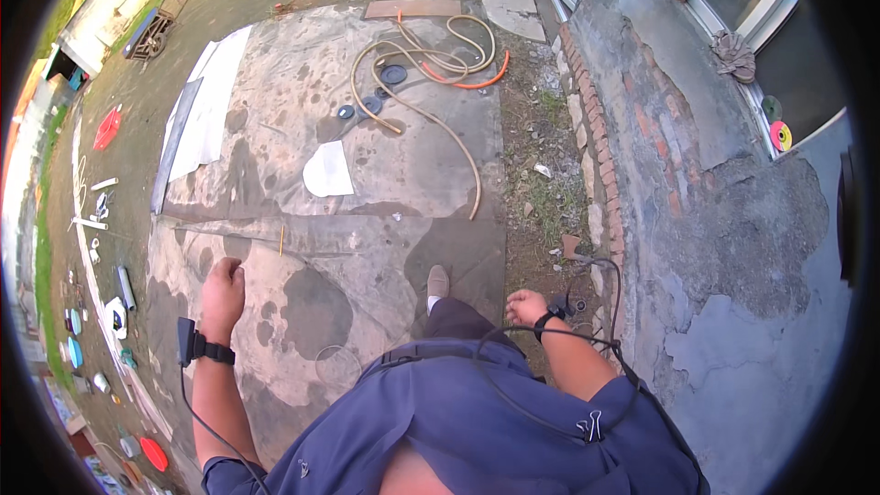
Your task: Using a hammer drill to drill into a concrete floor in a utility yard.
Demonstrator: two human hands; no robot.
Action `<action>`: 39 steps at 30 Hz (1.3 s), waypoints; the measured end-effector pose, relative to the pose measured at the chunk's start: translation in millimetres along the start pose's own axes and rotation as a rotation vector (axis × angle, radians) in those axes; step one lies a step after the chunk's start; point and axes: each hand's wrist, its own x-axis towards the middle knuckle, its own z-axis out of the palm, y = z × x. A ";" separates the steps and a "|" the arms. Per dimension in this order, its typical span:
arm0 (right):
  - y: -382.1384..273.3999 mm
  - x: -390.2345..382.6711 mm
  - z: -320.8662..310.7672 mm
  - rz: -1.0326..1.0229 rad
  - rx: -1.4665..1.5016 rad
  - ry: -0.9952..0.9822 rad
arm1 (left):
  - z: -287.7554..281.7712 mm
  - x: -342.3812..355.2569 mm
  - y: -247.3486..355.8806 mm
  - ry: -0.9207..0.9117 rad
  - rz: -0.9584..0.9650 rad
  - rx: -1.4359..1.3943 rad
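Note:
Out at my left side, my left hand (222, 293) is raised over the stained ground sheet (376, 247), fingers loosely curled in, with nothing visible in it. My right hand (526, 308) hangs close to my hip near the sheet's right edge; its fingers are curled too, and no object shows in them. Both wrists carry black straps with cables. Neither hand touches anything around it. One shoe (438, 281) shows on the sheet ahead of me. Nearest the left hand is a thin yellowish stick (281, 240) lying on the sheet.
Ahead lie a looped beige hose (431, 116), an orange hose (472, 85), dark round lids (393, 74) and a white sheet piece (328, 170). A brick edging (591, 119) and peeling wall (715, 220) bound the right. Basins, pipes and a cart (151, 35) stand left.

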 end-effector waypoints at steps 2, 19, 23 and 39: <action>-74.1 29.0 9.2 -0.052 -0.013 -0.016 | 31.7 23.9 13.5 -0.171 -0.084 0.098; -404.6 255.2 -57.1 0.055 0.234 0.203 | 211.0 456.9 147.9 -0.669 0.002 0.136; -433.0 265.6 -90.7 0.068 0.344 0.289 | 224.5 608.9 224.6 -0.653 0.193 0.081; -794.2 525.7 -307.6 0.015 0.594 0.253 | 329.7 959.2 525.8 -0.825 0.270 0.195</action>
